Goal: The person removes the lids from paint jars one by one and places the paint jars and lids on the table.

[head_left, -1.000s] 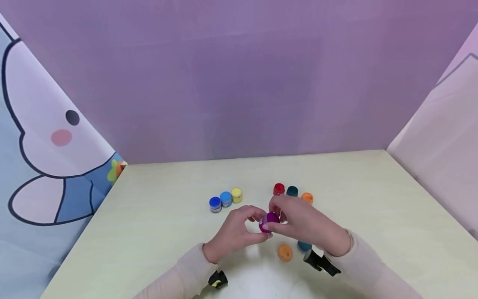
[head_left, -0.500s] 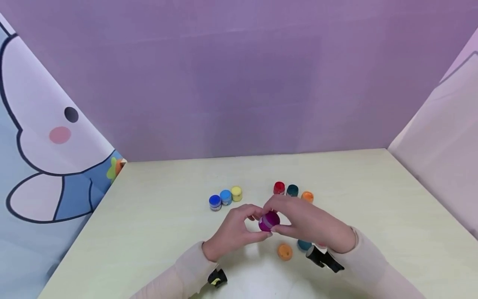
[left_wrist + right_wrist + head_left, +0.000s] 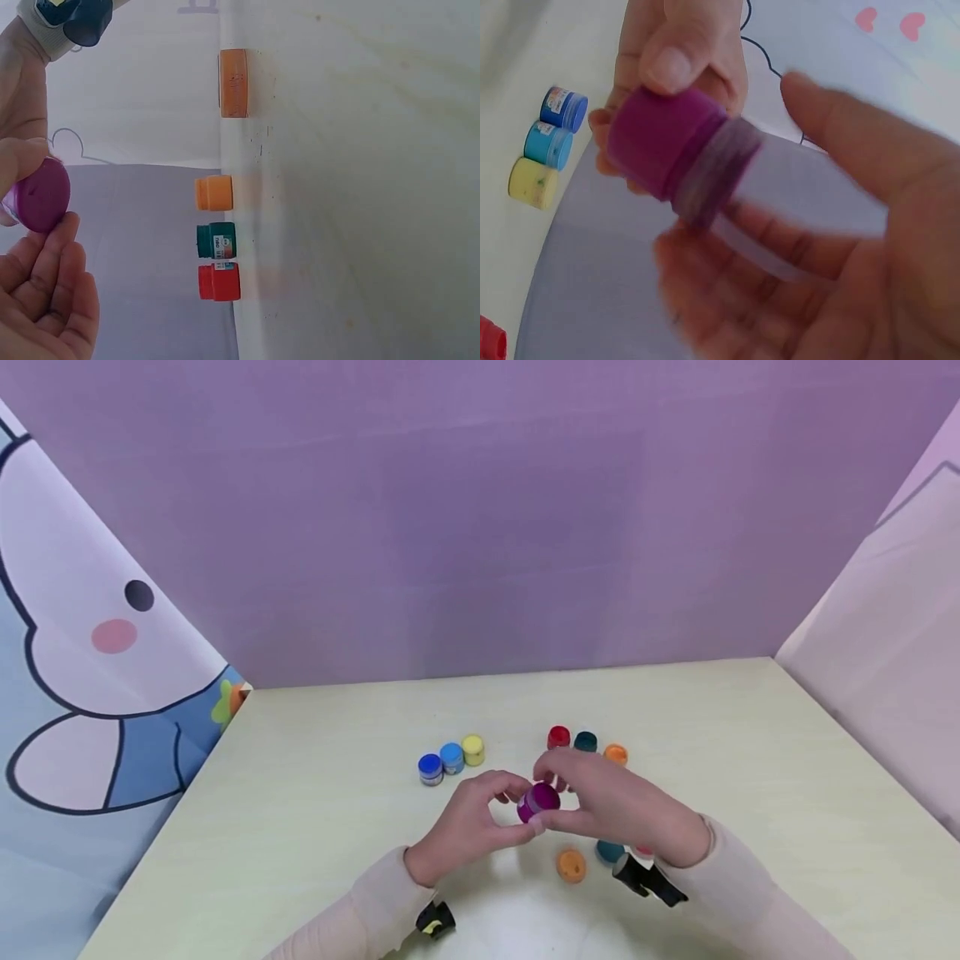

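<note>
Jar (image 3: 660, 142), purple and tilted, is pinched by our left hand (image 3: 474, 820) above the table (image 3: 315, 827); opposite, we arch our right hand (image 3: 611, 797), fingers spread loosely, contact unclear. Beyond stand two blue jars (image 3: 431, 769) and a yellow jar (image 3: 473, 750) leftward, red jar (image 3: 558, 737), green jar (image 3: 585, 742) and orange jar (image 3: 616, 755) rightward.

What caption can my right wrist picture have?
Left hand grips a purple jar, right hand alongside; blue jar, light-blue jar, yellow jar in a row.

Small purple jar (image 3: 676, 154), cylindrical, with a greyish band (image 3: 717, 172) near one end; held aloft, tilted, in the left hand (image 3: 468, 822).
</note>
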The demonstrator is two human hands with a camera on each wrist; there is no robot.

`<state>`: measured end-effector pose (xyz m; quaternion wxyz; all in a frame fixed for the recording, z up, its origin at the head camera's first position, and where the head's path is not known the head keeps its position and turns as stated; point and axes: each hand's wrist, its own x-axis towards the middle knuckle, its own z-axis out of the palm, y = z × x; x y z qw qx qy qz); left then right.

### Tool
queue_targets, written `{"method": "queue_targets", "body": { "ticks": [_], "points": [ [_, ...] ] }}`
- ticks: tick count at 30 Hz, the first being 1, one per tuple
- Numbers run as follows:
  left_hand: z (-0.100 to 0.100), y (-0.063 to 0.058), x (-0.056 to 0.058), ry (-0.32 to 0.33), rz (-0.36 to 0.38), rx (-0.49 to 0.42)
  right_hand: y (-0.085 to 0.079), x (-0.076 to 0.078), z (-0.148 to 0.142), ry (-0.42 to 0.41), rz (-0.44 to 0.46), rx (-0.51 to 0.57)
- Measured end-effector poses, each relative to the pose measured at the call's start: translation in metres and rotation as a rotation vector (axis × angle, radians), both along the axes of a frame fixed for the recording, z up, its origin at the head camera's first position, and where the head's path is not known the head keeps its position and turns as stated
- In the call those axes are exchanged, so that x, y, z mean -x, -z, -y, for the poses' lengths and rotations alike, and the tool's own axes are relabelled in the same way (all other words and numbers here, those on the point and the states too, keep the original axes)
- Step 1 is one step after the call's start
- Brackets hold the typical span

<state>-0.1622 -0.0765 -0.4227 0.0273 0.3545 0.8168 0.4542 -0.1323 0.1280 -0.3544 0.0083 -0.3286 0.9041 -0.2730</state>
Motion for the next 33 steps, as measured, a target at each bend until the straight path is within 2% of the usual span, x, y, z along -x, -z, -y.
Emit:
{"method": "queue_targets", "body": {
  "ticks": [3, 6, 9, 15, 19, 24, 29, 33],
  "points": [
    [0.000, 0.000, 0.000, -0.013, -0.004, -0.002, 0.002, 0.000, 0.003, 0.101, 0.050, 0.016],
    [-0.001, 0.000, 0.000, -0.028, -0.007, -0.012, 0.003, -0.001, 0.006, 0.159, 0.078, 0.056],
    [-0.001, 0.000, 0.001, -0.035, 0.002, -0.021, 0.004, -0.001, 0.008, 0.178, 0.069, 0.083],
    [-0.001, 0.000, 0.001, -0.039, 0.009, 0.004, 0.002, 0.000, 0.009, 0.161, 0.062, 0.072],
    [-0.001, -0.001, 0.002, -0.029, 0.000, 0.012, 0.001, 0.001, 0.007, 0.111, 0.033, 0.049],
    [-0.001, -0.001, 0.001, -0.010, 0.007, 0.012, 0.000, 0.003, 0.002, 0.004, -0.015, 0.001],
    [-0.001, -0.001, 0.001, 0.016, 0.009, 0.003, -0.003, 0.004, -0.005, -0.149, -0.081, -0.029],
    [-0.001, -0.002, 0.000, 0.025, 0.046, 0.001, -0.002, 0.006, -0.008, -0.275, -0.151, -0.031]
  ]
}}
